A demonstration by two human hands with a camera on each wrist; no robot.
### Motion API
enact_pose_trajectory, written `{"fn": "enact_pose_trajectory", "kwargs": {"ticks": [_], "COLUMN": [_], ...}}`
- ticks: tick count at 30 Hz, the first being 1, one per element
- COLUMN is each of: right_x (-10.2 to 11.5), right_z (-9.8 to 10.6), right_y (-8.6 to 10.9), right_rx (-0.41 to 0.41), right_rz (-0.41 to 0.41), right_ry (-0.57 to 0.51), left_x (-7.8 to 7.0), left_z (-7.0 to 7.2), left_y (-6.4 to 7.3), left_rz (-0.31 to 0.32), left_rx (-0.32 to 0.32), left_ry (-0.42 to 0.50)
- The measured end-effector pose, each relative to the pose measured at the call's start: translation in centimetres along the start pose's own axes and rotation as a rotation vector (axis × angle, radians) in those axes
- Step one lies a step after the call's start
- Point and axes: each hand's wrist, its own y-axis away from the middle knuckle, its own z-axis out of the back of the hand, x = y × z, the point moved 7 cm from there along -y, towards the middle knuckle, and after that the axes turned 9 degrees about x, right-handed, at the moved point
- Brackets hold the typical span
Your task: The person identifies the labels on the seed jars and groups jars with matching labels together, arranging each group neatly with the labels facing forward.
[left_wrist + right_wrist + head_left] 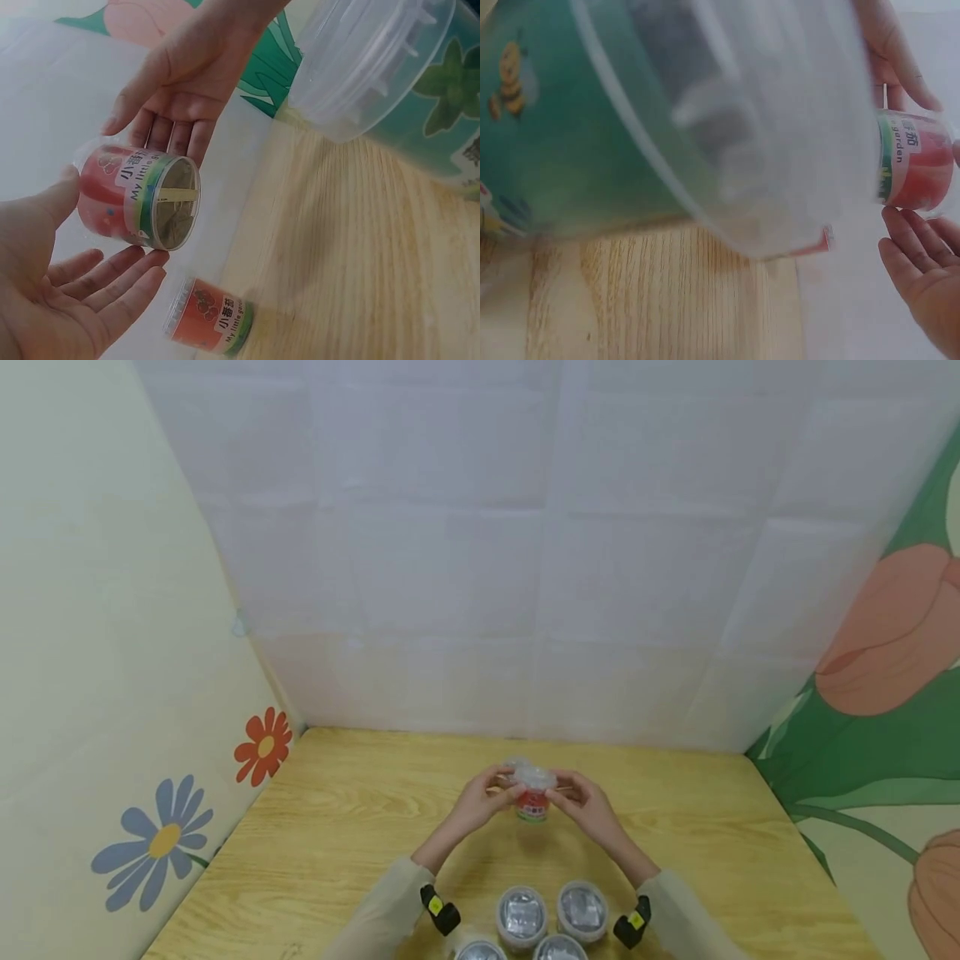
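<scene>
Both hands hold a small clear plastic cup (pixel 532 807) with a red label and a clear lid, above the table. My left hand (pixel 482 799) grips it from the left and my right hand (pixel 588 808) from the right, thumbs on the near side near the lid. In the left wrist view the cup (pixel 135 196) is tilted, its clear base showing brownish contents. My left hand (pixel 75 292) has thumb and fingertips against its side; the right hand (pixel 176 90) reaches round from the opposite side. A second red-labelled cup (pixel 211 316) stands on the table behind, mostly hidden in the head view.
Several larger lidded tubs (pixel 522 917) with dark contents stand at the near edge, between the forearms. One green-labelled tub (pixel 592 127) fills much of the right wrist view. The wood-grain table (pixel 360 810) meets a white sheet (pixel 450 568) behind and flowered cloths at both sides.
</scene>
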Motion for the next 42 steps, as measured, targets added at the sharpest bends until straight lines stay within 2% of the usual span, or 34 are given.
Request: {"fn": "enact_pose_trajectory", "kwargs": {"ticks": [5, 12, 19, 27, 34, 38, 42], "right_x": [-0.4, -1.0, -1.1, -1.2, -1.9, -2.4, -1.1], "right_z": [0.3, 0.6, 0.8, 1.1, 1.4, 1.7, 1.8], "right_y": [-0.2, -0.6, -0.8, -1.0, -1.4, -1.6, -1.1], "right_rx": [0.002, 0.023, 0.031, 0.022, 0.046, 0.067, 0.090], "right_rz": [0.035, 0.039, 0.055, 0.117, 0.171, 0.141, 0.092], "right_ry": [-0.020, -0.038, -0.048, 0.043, 0.095, 0.109, 0.129], "left_x": [-0.3, -0.8, -1.3, -1.2, -0.9, -1.1, -1.1], "left_z": [0.2, 0.0, -0.2, -0.3, -0.6, -0.9, -1.3], "left_y": [-0.4, -1.0, -1.7, -2.3, -2.9, -3.4, -3.8], "left_rz": [-0.033, -0.097, -0.167, -0.186, -0.218, -0.239, -0.240], "left_rx": [0.007, 0.013, 0.027, 0.020, -0.022, -0.037, -0.036], "left_ry": [-0.061, -0.158, -0.300, -0.498, -0.589, -0.629, -0.647]}}
